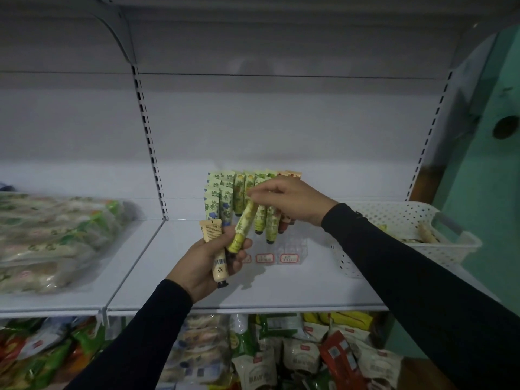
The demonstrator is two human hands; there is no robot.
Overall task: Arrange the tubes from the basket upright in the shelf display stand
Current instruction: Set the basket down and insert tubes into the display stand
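A clear display stand (292, 243) on the white shelf holds several tubes upright, caps down, in green, blue and red-brown rows (225, 198). My left hand (205, 266) grips a cream tube (216, 249) with a barcode and also touches the lower end of a yellow-green tube (244, 227). My right hand (289, 199) pinches that yellow-green tube's upper end in front of the stand. The tube is tilted. A white perforated basket (394, 218) stands to the right, with a tube or two visible inside.
Bagged goods (53, 237) lie on the shelf at the left. The lower shelf is packed with snack packets (281, 350). A slotted upright post (152, 147) divides the shelf back. A teal wall (486, 175) bounds the right side.
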